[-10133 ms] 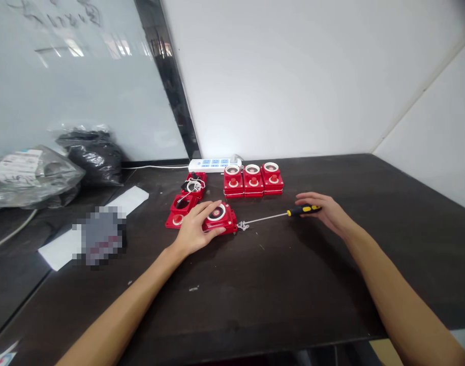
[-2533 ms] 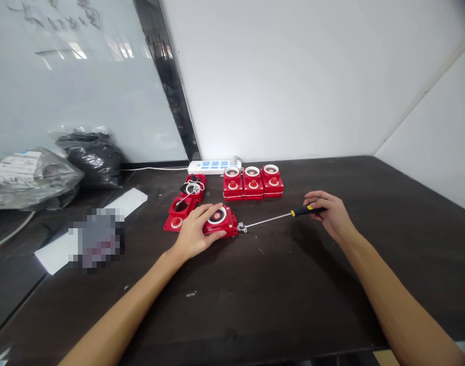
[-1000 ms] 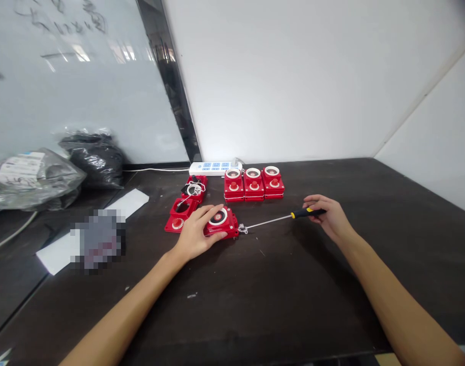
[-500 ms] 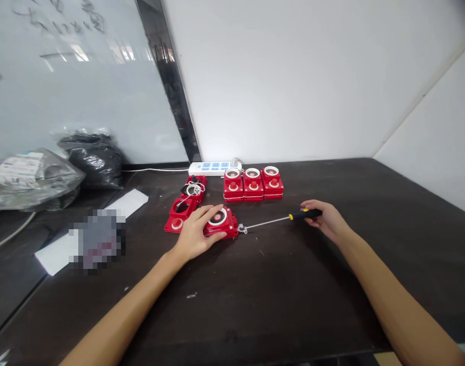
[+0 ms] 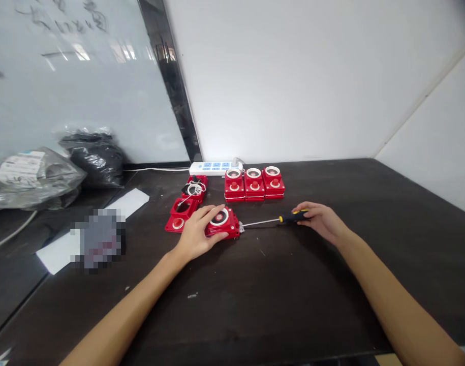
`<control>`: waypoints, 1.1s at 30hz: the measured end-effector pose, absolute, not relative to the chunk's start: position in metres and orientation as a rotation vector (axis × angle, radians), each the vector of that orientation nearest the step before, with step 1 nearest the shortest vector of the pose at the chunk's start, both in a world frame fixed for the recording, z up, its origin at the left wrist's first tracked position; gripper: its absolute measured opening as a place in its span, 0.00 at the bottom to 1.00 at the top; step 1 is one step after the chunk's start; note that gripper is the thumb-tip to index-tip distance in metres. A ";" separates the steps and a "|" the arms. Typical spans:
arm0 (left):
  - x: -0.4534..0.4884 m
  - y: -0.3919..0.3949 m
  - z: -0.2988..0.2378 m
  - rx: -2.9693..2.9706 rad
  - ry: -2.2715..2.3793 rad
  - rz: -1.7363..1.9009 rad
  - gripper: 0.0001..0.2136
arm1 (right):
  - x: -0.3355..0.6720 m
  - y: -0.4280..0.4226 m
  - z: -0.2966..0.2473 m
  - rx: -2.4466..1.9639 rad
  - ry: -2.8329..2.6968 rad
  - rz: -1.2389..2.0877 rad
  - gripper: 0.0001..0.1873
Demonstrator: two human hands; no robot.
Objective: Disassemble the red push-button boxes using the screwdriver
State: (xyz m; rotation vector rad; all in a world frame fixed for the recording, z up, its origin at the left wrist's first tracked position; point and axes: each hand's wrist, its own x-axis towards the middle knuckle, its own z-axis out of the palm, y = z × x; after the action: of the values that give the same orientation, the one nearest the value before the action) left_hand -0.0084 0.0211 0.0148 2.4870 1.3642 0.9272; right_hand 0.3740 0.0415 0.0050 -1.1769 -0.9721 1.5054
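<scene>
My left hand (image 5: 197, 235) grips a red box with a round white-ringed front (image 5: 232, 219) that lies on the dark table, thumb on the near side and fingers over the top. In my right hand (image 5: 323, 221) is a screwdriver (image 5: 291, 217) with a black and yellow handle. Its long metal shaft points left, and the tip meets a small metal fitting (image 5: 241, 228) at the box's right end. Just left of the held box lie an opened red cover (image 5: 172, 223) with a white-ringed button and a red housing (image 5: 199, 181) with loose wires.
Three red boxes (image 5: 254, 192) with buttons stand in a row behind. A white power strip (image 5: 213, 168) lies along the wall. At left are a white sheet (image 5: 135, 199), a blurred-out item (image 5: 101, 239) and plastic bags (image 5: 93, 155) on the dark table (image 5: 278, 300).
My right hand and the screwdriver have shifted left, bringing the tip and small fitting closer against the box's end. My left hand keeps its hold on the box.
</scene>
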 end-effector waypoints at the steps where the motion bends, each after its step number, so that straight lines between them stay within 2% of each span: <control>1: -0.008 0.021 0.015 2.483 1.364 0.925 0.31 | 0.369 0.041 0.004 -1.194 -1.026 1.475 0.11; 9: -0.006 0.019 0.019 2.453 1.363 0.936 0.30 | 0.349 0.032 0.012 -1.454 -1.810 0.846 0.10; 17: -0.010 0.019 0.017 2.472 1.367 0.962 0.31 | 0.373 0.032 0.024 -1.555 -1.621 0.649 0.10; 25: -0.004 0.016 0.021 2.446 1.554 1.135 0.28 | 0.392 0.031 0.032 -1.601 -1.354 0.631 0.12; 33: 0.001 0.010 0.032 2.351 1.661 1.143 0.27 | 0.375 0.029 0.027 -1.571 -1.454 0.571 0.12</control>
State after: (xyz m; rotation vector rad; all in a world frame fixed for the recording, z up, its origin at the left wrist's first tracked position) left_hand 0.0006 0.0103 0.0321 2.3508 1.6614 1.1434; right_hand 0.3755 0.0286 0.0266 -1.5712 -1.4535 0.5713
